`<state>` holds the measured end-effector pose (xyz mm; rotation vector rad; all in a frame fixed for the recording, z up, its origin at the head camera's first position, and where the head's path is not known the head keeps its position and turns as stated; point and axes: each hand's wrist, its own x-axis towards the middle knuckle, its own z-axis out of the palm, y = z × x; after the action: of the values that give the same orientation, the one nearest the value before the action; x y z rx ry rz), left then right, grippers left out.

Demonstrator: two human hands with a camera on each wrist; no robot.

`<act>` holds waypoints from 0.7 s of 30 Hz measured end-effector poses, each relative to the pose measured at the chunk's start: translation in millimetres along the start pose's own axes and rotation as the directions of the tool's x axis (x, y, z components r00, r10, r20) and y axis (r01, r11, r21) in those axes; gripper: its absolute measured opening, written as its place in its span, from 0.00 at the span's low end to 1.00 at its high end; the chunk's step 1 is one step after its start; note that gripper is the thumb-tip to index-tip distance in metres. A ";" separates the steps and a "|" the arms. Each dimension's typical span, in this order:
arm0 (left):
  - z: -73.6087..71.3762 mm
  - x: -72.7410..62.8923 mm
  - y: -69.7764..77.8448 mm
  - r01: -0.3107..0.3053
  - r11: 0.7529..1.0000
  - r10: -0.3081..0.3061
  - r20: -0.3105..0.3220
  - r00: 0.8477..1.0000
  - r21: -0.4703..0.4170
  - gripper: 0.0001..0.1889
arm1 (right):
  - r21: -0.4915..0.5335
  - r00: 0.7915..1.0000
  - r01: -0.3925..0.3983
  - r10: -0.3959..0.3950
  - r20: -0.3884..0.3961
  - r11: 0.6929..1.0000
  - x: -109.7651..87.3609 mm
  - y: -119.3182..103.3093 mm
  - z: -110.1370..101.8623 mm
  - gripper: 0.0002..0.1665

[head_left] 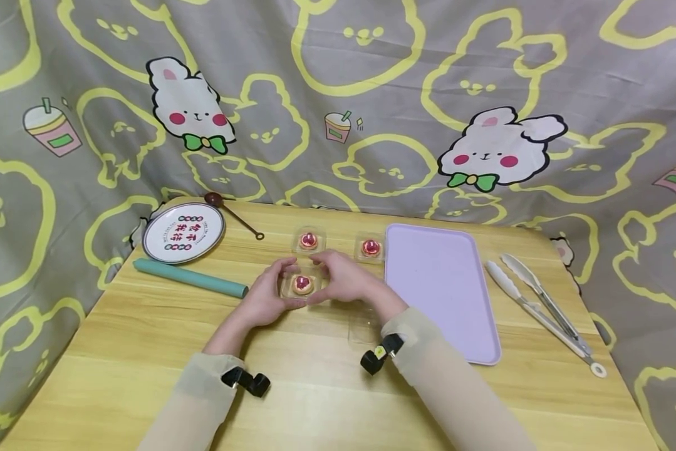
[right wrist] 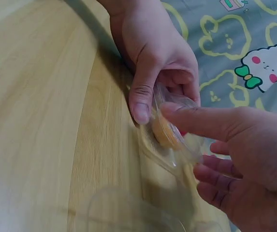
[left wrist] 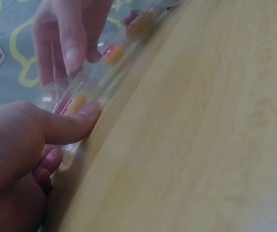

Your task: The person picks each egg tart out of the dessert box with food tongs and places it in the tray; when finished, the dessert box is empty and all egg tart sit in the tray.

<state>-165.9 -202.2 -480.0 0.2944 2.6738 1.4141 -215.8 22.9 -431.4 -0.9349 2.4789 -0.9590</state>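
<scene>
A small tart with a red topping (head_left: 302,285) sits in a clear plastic box (right wrist: 153,150) between the two hands, close over the wooden table. My left hand (head_left: 265,297) grips the box from its left side, thumb (left wrist: 75,125) along the near edge. From the right, my right hand (head_left: 346,279) pinches the clear lid (right wrist: 189,145), its thumb (right wrist: 201,118) on top and its fingers curled below. Behind the hands stand two more boxed tarts, one at the back (head_left: 308,240) and one further right (head_left: 370,248).
Under the right wrist lies another clear plastic piece (head_left: 363,329). A lilac tray (head_left: 439,288) is to the right, with metal tongs (head_left: 540,310) beyond it. On the left are a white plate (head_left: 163,241), a brown long-handled ladle (head_left: 236,216) and a teal roll (head_left: 191,277).
</scene>
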 end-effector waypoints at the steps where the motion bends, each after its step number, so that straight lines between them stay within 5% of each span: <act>1: -0.1 0.8 0.0 0.002 1.000 -0.002 0.006 1.000 -0.002 0.50 | 0.000 1.000 -0.009 0.009 0.012 1.000 3.4 -0.3 1.1 0.59; 10: -3.5 2.9 1.8 0.037 0.999 -0.037 0.008 0.999 -0.007 0.45 | 0.041 0.999 -0.007 0.005 0.048 0.999 19.3 -2.2 9.6 0.40; 21: -6.7 3.1 -1.5 0.036 0.999 -0.037 0.047 0.998 0.028 0.45 | -0.066 0.998 0.037 -0.040 -0.042 0.997 8.2 -3.3 18.0 0.48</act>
<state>-170.4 -207.8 -477.4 0.2768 2.6479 1.3446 -211.3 6.9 -442.6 -0.9955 2.5507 -0.9251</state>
